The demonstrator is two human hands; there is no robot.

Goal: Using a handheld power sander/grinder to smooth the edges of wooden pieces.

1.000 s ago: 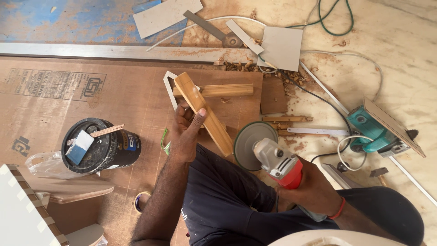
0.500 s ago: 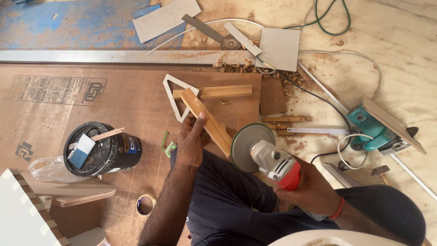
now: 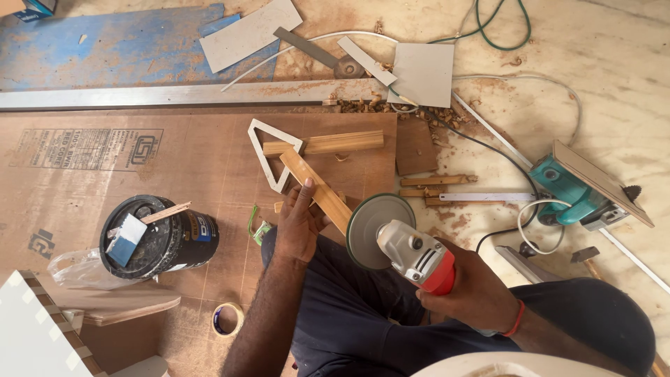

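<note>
While left hand (image 3: 299, 225) presses slanted tan wood strip (image 3: 315, 192), right hand (image 3: 469, 293) grips grey-red grinder (image 3: 412, 253).

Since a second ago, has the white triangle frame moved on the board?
Cannot tell. The white triangle frame sits lower in view, but the black bucket and metal rail shifted likewise, so the camera probably moved.

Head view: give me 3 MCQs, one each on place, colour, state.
1. Where is the black bucket?
A. left of the left hand
B. right of the teal saw
C. on the blue sheet

2. What colour is the grinder rear body?
A. green
B. red
C. yellow

3. What is the left hand doing?
A. hanging free
B. pressing the wooden strip
C. holding tape

Key: 1 A, bucket stands on the brown board to its left; 2 B, red casing in the right hand; 3 B, fingers lie on the strip.
</note>
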